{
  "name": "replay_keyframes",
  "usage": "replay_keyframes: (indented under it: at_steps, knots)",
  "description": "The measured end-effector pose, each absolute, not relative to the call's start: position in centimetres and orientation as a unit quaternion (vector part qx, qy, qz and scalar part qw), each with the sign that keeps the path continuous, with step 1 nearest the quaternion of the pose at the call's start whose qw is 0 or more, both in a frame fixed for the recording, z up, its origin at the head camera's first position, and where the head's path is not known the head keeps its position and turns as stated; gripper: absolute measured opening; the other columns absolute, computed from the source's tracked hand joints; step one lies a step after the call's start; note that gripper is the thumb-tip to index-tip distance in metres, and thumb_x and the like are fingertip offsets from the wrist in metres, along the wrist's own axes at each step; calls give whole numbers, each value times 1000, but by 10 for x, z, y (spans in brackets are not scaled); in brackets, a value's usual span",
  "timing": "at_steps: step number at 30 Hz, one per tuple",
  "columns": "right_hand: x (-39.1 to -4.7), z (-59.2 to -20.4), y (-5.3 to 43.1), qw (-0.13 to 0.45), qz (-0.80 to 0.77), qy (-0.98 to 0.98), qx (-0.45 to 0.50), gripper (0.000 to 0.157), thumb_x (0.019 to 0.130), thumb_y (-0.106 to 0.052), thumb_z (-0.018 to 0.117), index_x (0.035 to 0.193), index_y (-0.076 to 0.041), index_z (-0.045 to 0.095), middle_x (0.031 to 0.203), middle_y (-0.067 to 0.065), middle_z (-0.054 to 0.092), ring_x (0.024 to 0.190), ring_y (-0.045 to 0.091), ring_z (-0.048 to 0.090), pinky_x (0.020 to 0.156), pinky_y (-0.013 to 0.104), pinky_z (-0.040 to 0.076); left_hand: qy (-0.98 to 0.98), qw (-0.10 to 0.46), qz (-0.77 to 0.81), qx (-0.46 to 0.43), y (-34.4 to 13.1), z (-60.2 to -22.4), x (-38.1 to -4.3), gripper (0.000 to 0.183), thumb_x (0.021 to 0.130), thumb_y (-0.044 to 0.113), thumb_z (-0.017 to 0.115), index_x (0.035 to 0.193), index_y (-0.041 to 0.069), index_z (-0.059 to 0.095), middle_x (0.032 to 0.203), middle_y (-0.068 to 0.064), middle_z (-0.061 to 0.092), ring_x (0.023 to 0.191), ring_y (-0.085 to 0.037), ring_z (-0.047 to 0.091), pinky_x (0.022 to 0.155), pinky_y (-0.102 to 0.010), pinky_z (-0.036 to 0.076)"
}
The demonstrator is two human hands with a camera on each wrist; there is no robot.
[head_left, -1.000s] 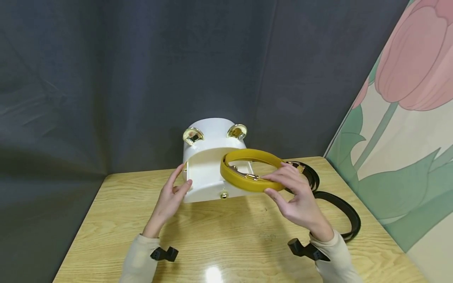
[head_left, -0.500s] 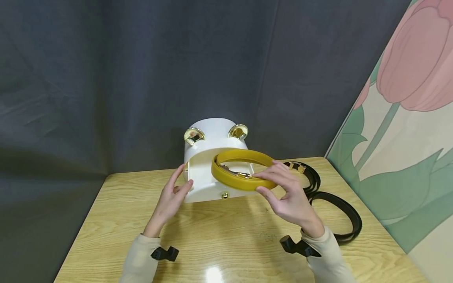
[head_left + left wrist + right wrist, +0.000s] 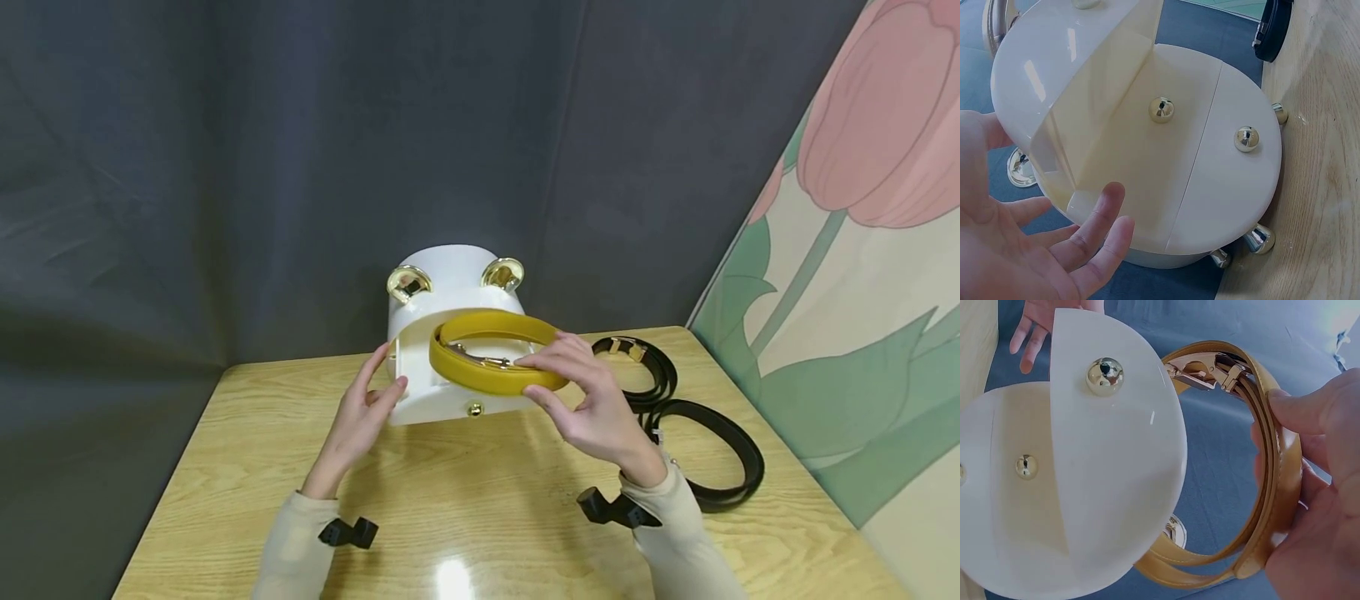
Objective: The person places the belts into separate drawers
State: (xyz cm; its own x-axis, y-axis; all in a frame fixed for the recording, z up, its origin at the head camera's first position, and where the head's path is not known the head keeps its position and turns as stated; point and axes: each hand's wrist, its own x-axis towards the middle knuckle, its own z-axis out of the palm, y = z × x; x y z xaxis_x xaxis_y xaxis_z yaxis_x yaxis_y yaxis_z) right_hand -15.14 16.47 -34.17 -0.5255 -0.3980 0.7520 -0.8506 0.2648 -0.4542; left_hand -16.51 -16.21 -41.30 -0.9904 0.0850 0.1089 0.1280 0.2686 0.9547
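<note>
A white rounded box [image 3: 453, 275] with gold ear-like trims stands at the back, its front panel [image 3: 1122, 444] with a gold ball knob tilted outward. My left hand [image 3: 362, 417] rests on the left edge of that opened front, thumb in front and fingers at the side; in the left wrist view several fingers [image 3: 1100, 212] stay extended and loose. In my right hand [image 3: 596, 404] is a coiled yellow belt [image 3: 480, 381], gripped at its right side between thumb and fingers. The coil overlaps the box's opening in the head view, with its metal buckle [image 3: 1200, 375] inside the loop.
Two coiled black belts, a farther one [image 3: 663, 375] and a nearer one [image 3: 742, 446], lie on the wooden table [image 3: 450, 492] to the right. A dark curtain [image 3: 375, 150] hangs behind the box, and a tulip-painted wall [image 3: 847, 333] borders the right side.
My right hand has carried the yellow belt leftward, from the right side of the box to over its opening. My left hand has stayed at the box's left edge.
</note>
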Motion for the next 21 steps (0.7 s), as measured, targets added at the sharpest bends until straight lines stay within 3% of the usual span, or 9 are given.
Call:
replay_keyframes:
  at_steps: [9, 15, 21]
  knots:
    - [-158, -342, 156, 237, 447, -758, 412, 35, 86, 7, 80, 118, -8, 79, 101, 3, 76, 100, 17, 63, 127, 40, 35, -793, 18, -605, -68, -162, -413, -166, 69, 111, 35, 57, 171, 26, 24, 171, -12, 30, 66, -8, 53, 59, -24, 42]
    - [-163, -342, 147, 218, 450, -756, 422, 35, 88, 6, 80, 118, -10, 79, 99, 0, 76, 100, 16, 62, 115, 30, 42, -792, 13, -607, -63, -162, -416, -165, 69, 111, 37, 57, 171, 26, 24, 173, -10, 28, 68, -8, 57, 61, -25, 44]
    - [-170, -344, 140, 209, 445, -762, 422, 32, 88, 3, 81, 117, -10, 79, 101, 0, 77, 101, 16, 62, 98, 29, 45, -793, 17, -605, -70, -162, -414, -167, 69, 111, 39, 56, 171, 27, 24, 176, -10, 25, 80, -8, 65, 62, -26, 46]
